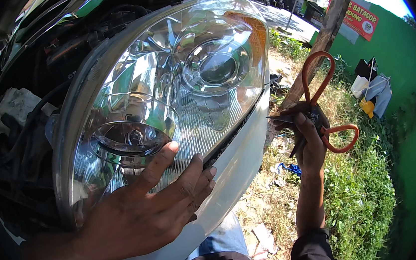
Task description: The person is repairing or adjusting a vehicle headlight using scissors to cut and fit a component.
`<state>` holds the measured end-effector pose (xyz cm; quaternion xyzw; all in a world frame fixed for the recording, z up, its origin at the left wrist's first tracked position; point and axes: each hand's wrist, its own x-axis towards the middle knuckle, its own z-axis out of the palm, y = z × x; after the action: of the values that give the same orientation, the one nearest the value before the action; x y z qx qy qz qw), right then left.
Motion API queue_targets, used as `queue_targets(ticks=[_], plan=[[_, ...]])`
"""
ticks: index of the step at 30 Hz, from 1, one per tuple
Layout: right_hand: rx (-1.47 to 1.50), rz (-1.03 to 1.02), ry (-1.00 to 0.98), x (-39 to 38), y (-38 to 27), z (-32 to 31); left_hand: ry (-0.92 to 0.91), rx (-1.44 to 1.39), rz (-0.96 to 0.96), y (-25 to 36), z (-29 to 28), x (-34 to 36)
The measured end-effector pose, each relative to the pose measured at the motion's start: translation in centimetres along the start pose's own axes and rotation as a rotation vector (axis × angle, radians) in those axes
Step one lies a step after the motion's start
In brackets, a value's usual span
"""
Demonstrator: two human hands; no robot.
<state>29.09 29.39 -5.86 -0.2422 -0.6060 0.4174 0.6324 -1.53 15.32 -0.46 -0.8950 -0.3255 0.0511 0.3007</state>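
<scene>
A large clear car headlight [201,110] fills the middle of the head view, with round reflectors inside and an amber section [253,35] at its far right. My left hand [150,205] lies on its lower part, fingers stretched out and fingertips touching the lens near the lower reflector. Off to the right of the car, my right hand [310,145] is closed around a pair of scissors [319,81] with orange-red looped handles. The handles point up and to the right, and the dark blades show by my fingers, spread apart.
White bumper bodywork [214,194] curves below the headlight. Dark engine bay parts [24,142] lie to the left. Beyond the car are a leaning wooden post [332,17], grass and weeds [354,196], a green wall [406,111] with hanging cloths [378,91], and a red sign [359,20].
</scene>
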Motion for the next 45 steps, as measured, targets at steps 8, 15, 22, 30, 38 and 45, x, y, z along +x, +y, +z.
queue_targets(ticks=[8, 15, 22, 30, 38, 45], plan=[[0.011, 0.174, -0.077, -0.4, 0.6, -0.1, -0.117, -0.098, -0.001, -0.5, -1.1, 4.0], [-0.185, 0.166, -0.031, -0.8, -0.1, 0.8, -0.097, -0.08, 0.009, -2.4, -1.1, 7.6], [-0.127, 0.007, 0.118, -2.3, -0.3, 1.3, -0.098, -0.077, 0.019, -3.1, -1.7, 8.4], [-0.055, 0.077, 0.211, -0.1, 0.1, -1.1, -0.065, -0.058, -0.059, -3.4, -0.6, 9.0], [0.063, 0.142, 0.231, 0.0, 2.3, -2.5, -0.092, -0.042, -0.042, -3.5, -0.4, 11.4], [0.176, 0.253, 0.279, -3.1, 4.1, -3.1, -0.144, -0.061, -0.053, -2.6, 0.5, 13.3]])
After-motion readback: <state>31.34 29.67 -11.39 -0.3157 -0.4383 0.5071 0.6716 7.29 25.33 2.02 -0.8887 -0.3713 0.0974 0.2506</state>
